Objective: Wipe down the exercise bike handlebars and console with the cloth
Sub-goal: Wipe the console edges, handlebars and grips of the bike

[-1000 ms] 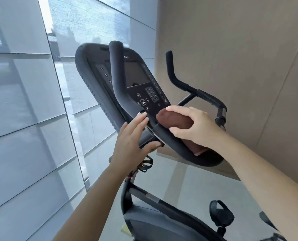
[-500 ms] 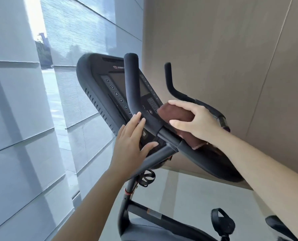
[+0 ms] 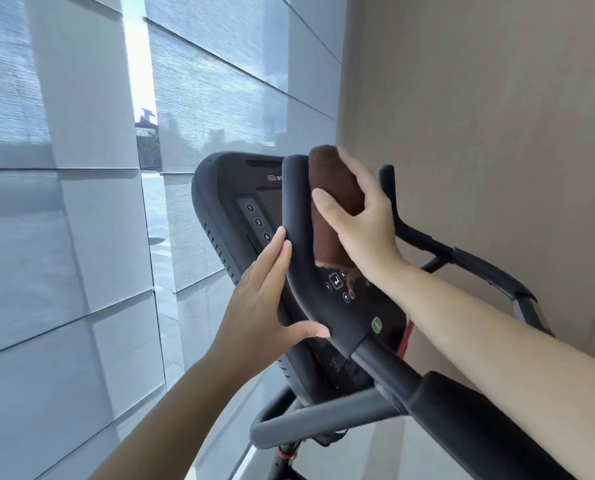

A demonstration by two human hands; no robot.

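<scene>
Clearly we are mid-wipe, with a good deal still ahead of us. Starting at the left, the blinds [image 3: 81,202] fill that side, and just right of them stands the console [image 3: 226,202], its left edge and numbered buttons showing dark beside the near bar. Our left hand [image 3: 254,306] lies flat against the near handlebar [image 3: 299,237]; its fingers [image 3: 277,247] are stretched straight and close together along the bar's left side, the thumb hooked under its lower curve. It grips nothing; we judge it is only steadying the bar.

Moving right, the cloth [image 3: 334,202], a brown folded pad, sits pressed against the upper face of the console, just behind and touching the near handlebar's top end. Our right hand [image 3: 362,216] holds it there, thumb across the front of the pad and the fingers curled over its far side. Below the cloth the lower keypad shows uncovered, along with a green button [image 3: 377,325] near the bar's joint.

Further right, the far handlebar [image 3: 427,237] rises against the beige wall [image 3: 497,116], well apart from the cloth and untouched at this moment.

As for progress, we cannot tell from surface shine which parts are clean. Judging by where the cloth lies, the upper console is the step in hand; the far handlebar, and perhaps the console's left strip of buttons, appear still to be done.
</scene>
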